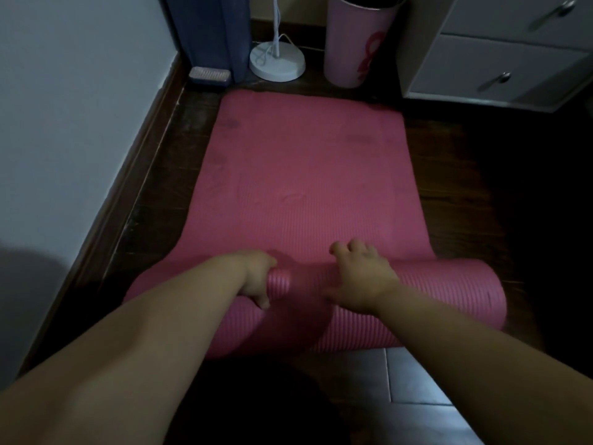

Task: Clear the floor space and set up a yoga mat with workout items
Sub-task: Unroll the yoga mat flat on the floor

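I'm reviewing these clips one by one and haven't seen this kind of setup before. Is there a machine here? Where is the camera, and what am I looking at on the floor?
There is no machine here: a person works with bare hands. The single picture comes from a wide-angle camera worn on the person's head, looking forward and down, so both forearms reach in from the bottom edge.

On the dark floor lies a pink yoga mat, partly unrolled; its flat end points toward the far wall and the part still rolled up lies nearest the person. The left hand curls round the roll, and the right hand rests on top of it with the fingers spread.

Beyond the mat stand a white lamp base, a tall pink bin and, to the right, a grey drawer cabinet. The room is dim.
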Demonstrator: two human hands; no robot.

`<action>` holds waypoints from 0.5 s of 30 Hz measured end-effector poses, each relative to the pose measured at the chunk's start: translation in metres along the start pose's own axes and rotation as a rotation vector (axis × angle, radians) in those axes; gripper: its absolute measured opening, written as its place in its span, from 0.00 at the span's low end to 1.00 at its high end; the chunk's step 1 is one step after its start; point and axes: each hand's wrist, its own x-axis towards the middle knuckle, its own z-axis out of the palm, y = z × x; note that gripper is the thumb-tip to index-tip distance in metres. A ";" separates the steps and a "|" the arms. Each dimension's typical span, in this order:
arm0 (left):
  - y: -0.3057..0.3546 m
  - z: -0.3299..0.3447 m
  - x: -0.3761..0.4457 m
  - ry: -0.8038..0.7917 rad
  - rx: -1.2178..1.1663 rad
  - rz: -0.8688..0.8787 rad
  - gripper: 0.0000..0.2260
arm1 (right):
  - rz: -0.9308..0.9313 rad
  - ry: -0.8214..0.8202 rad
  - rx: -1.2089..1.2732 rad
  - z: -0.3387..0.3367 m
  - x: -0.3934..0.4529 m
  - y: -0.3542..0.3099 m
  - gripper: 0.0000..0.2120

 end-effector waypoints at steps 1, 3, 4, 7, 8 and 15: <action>-0.004 0.002 0.001 -0.009 -0.072 0.004 0.34 | -0.013 -0.051 -0.025 0.005 -0.003 -0.005 0.46; -0.010 0.009 0.000 -0.002 -0.162 0.011 0.37 | -0.030 -0.206 -0.117 0.020 -0.007 -0.011 0.57; -0.011 0.013 -0.002 0.017 -0.150 0.007 0.38 | -0.032 -0.259 -0.171 0.030 -0.007 -0.012 0.62; -0.007 0.018 -0.009 0.134 0.054 -0.024 0.36 | -0.023 -0.272 -0.246 0.049 0.002 -0.009 0.65; -0.005 0.019 -0.013 0.191 0.118 -0.017 0.33 | -0.030 -0.252 -0.241 0.051 0.008 -0.008 0.63; 0.010 0.041 -0.037 0.279 0.224 0.108 0.43 | -0.075 -0.191 -0.043 0.032 0.038 0.005 0.32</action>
